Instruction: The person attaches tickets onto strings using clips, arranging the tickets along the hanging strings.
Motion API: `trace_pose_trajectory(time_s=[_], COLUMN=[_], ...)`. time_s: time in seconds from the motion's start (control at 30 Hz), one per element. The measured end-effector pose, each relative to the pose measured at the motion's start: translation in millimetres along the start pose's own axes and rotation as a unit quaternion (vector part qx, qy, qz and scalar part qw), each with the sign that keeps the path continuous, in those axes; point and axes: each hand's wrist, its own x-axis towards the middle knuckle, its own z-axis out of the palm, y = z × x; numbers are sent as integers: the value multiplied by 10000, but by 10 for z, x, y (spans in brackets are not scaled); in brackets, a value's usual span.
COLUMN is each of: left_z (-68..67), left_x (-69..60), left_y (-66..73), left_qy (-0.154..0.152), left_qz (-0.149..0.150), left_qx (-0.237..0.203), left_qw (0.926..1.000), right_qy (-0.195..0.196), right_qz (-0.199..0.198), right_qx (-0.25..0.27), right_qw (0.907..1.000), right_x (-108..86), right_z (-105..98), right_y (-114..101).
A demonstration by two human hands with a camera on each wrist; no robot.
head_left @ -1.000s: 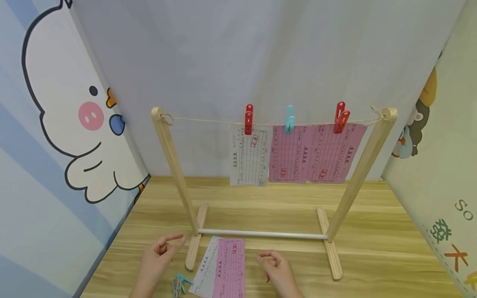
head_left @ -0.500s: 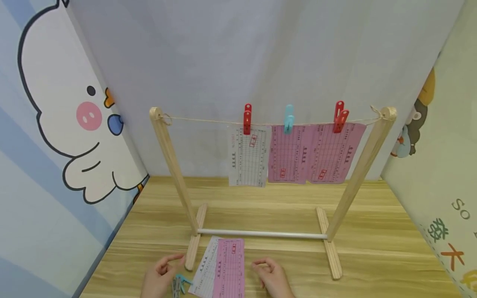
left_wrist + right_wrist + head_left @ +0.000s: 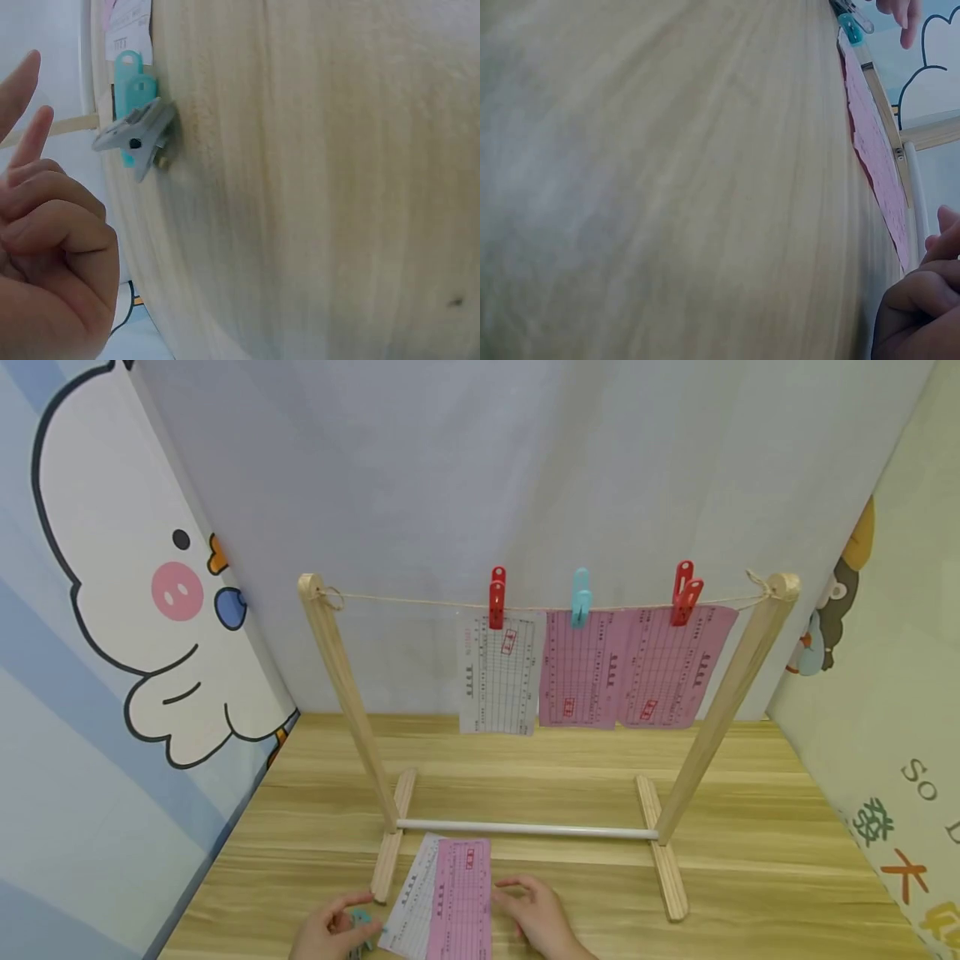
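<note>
Near the front edge of the head view, my left hand (image 3: pixel 326 933) hovers beside a teal clothespin (image 3: pixel 362 918), its thumb and index finger apart. A grey clip (image 3: pixel 142 133) lies against that clothespin in the left wrist view. To their right, a pink printed slip (image 3: pixel 462 893) overlaps a white printed slip (image 3: pixel 412 902) on the table. My right hand (image 3: pixel 540 917), fingers loosely bent and holding nothing, is beside the pink slip's right edge; whether it touches the paper cannot be told.
Behind the slips stands a wooden frame (image 3: pixel 341 668) with a white bottom rod (image 3: pixel 525 829). Its string (image 3: pixel 412 602) carries a hanging white slip (image 3: pixel 498 685) and two pink slips (image 3: pixel 581 685), held by red clothespins (image 3: pixel 497 599) and a teal one (image 3: pixel 581 599).
My left hand has come down and right to the clothespin, partly covering it and the grey clip. My right hand has moved left to the pink slip's edge. The slips stay put.
</note>
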Motion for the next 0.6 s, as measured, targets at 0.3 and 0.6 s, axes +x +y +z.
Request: trace_pose_trajectory(time_s=[0.3,0.6], left_z=[-32,-49], left_x=[31,78], left_y=[-131,-200], left_qy=[-787,-1132], left_qz=[67,187], left_qx=[-217,244], left_qw=[9966,9931], right_qy=[-234,-393], right_qz=[-105,-167], right_qx=[59,-497], right_qw=[9997,9978], right_x=[33,23], right_z=[69,114], right_y=[60,28])
